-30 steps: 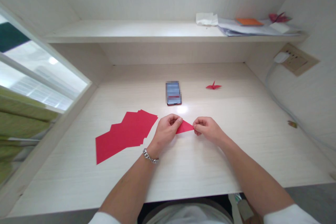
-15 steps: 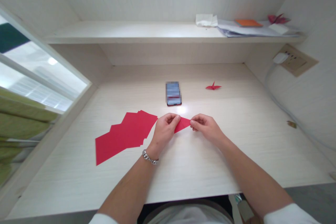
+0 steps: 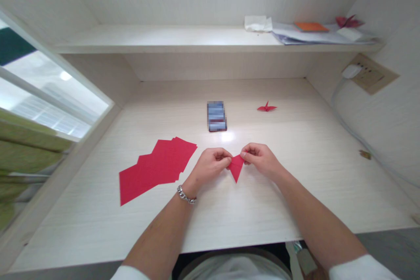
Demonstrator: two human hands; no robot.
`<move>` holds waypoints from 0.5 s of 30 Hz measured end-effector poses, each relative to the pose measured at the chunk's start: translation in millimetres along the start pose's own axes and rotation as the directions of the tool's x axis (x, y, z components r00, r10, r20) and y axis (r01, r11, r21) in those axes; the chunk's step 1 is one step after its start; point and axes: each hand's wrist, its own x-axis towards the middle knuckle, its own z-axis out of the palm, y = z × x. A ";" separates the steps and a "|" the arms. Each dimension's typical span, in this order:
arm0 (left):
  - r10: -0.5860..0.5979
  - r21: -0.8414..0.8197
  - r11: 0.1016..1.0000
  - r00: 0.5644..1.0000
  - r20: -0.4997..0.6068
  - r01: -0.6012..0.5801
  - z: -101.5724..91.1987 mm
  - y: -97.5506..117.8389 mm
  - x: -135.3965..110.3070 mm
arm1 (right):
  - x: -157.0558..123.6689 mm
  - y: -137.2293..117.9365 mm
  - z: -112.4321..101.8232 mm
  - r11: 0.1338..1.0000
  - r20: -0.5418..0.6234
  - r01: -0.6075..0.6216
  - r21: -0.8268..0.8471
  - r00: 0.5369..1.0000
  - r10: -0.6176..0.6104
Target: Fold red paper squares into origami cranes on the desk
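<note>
Left hand [image 3: 210,165] and right hand [image 3: 260,159] each pinch an upper corner of the small folded red paper triangle [image 3: 236,168], apparently just above the pale wooden desk [image 3: 295,201].

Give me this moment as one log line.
left hand: pinches red triangle | right hand: pinches red triangle | tip: down | desk: red sheets, phone, crane

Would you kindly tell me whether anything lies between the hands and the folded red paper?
Nothing visible does. The left hand and right hand each pinch the folded red paper at its upper edge. The loose red sheets lie apart to the left, and the phone lies farther back on the desk.
</note>
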 end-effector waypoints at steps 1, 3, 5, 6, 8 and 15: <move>-0.009 -0.013 1.000 1.000 0.002 0.009 -0.7 -0.4 -0.2 | -0.4 -1.1 -0.9 1.000 -0.007 -0.005 0.005 1.000 0.005; -0.025 -0.043 0.999 1.000 0.015 0.026 -2.2 -0.6 -0.5 | -1.0 -2.8 -2.6 1.000 -0.011 -0.019 0.012 1.000 0.019; -0.037 -0.080 0.996 0.998 0.041 0.041 -3.6 0.2 -0.7 | -1.4 -4.0 -3.8 0.999 -0.011 -0.028 0.021 1.000 0.028; -0.043 -0.100 0.994 0.997 0.058 0.049 -4.4 0.9 -0.8 | -1.5 -4.5 -4.2 0.999 -0.008 -0.033 0.029 0.999 0.034; -0.060 -0.136 0.988 0.994 0.091 0.073 -5.9 2.1 -0.9 | -1.7 -5.3 -5.0 0.997 0.000 -0.056 0.050 0.998 0.056; -0.123 -0.254 0.956 0.987 0.102 0.145 -8.1 0.6 -0.7 | -1.4 -5.1 -8.6 0.991 -0.042 -0.112 0.068 0.993 0.115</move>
